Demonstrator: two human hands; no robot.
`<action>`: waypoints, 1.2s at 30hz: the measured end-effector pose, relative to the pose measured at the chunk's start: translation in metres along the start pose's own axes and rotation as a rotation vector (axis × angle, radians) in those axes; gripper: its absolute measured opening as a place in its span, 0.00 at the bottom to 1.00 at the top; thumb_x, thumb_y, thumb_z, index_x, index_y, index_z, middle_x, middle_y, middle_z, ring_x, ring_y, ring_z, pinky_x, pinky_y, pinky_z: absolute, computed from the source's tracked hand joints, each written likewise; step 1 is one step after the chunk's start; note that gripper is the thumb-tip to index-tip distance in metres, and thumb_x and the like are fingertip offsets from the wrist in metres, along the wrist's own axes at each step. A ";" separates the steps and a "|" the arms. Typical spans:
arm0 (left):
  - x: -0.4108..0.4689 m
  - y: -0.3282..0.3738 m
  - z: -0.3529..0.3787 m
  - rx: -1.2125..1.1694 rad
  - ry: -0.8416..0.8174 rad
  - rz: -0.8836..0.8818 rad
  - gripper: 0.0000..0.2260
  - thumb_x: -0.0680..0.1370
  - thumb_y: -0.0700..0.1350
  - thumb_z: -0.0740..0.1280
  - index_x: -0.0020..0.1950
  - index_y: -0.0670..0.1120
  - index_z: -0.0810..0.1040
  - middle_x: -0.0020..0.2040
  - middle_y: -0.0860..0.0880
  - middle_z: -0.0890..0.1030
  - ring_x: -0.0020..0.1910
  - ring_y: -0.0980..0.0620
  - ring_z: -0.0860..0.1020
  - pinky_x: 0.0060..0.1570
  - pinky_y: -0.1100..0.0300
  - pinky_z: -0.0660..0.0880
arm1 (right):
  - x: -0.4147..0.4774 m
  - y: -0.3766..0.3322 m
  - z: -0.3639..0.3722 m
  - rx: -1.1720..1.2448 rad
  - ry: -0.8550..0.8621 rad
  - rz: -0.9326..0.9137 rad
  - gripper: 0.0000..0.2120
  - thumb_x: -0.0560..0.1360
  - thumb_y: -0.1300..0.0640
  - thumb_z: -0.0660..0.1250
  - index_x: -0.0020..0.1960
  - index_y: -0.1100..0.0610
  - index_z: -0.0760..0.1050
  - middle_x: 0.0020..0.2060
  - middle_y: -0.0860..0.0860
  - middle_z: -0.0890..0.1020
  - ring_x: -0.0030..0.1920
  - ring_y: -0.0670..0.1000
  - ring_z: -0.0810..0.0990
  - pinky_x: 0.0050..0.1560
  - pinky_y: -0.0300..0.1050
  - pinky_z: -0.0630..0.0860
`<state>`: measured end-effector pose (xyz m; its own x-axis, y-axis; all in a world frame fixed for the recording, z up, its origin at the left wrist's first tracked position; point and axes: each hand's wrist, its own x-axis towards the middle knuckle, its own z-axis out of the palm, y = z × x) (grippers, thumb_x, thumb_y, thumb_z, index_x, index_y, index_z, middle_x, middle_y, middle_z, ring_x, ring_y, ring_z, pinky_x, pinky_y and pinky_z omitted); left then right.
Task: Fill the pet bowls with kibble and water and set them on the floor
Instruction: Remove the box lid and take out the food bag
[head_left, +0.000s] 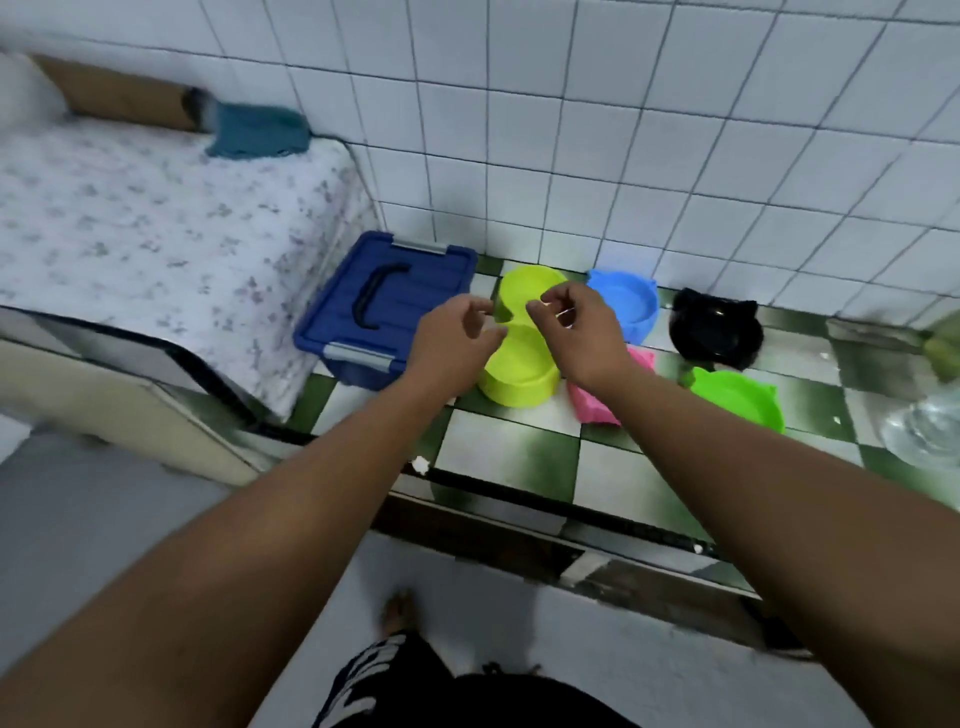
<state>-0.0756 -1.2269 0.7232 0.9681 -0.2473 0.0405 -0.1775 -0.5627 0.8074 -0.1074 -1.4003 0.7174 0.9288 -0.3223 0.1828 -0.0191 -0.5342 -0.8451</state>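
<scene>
Checkered counter (498, 441): hands (519, 338) hide the lime double bowl's (519, 374) middle.

A green-and-white checkered counter (519, 457) is backed by tiled wall. On it are set a blue lidded bin (384, 312) at 9 o'clock, a lime double bowl (519, 374) centrally, and blue (626, 304), black (717, 332), green (743, 402) and pink (592, 402) bowls toward 3 o'clock.
</scene>
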 end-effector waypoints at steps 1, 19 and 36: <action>0.003 -0.008 -0.014 0.024 0.025 -0.003 0.15 0.77 0.50 0.74 0.62 0.48 0.80 0.51 0.51 0.82 0.51 0.53 0.81 0.56 0.58 0.78 | 0.005 -0.006 0.012 -0.001 -0.013 0.005 0.10 0.77 0.51 0.70 0.52 0.58 0.78 0.42 0.51 0.80 0.35 0.40 0.73 0.36 0.26 0.68; 0.043 -0.156 -0.154 0.515 -0.350 0.312 0.16 0.79 0.48 0.73 0.65 0.46 0.83 0.59 0.49 0.80 0.60 0.49 0.76 0.61 0.58 0.71 | 0.155 -0.044 0.164 -0.540 -0.159 0.015 0.13 0.76 0.60 0.66 0.59 0.55 0.82 0.59 0.57 0.81 0.60 0.59 0.79 0.61 0.48 0.75; 0.087 -0.134 -0.155 0.575 -0.637 0.221 0.09 0.76 0.48 0.76 0.54 0.49 0.81 0.52 0.53 0.76 0.49 0.54 0.76 0.52 0.57 0.76 | 0.209 -0.030 0.194 -1.105 -0.401 -0.418 0.12 0.78 0.69 0.59 0.58 0.67 0.76 0.55 0.64 0.77 0.56 0.65 0.76 0.53 0.56 0.75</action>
<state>0.0593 -1.0511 0.7100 0.6491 -0.6934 -0.3128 -0.5764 -0.7167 0.3925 0.1588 -1.3002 0.6836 0.9822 0.1877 0.0059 0.1846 -0.9712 0.1508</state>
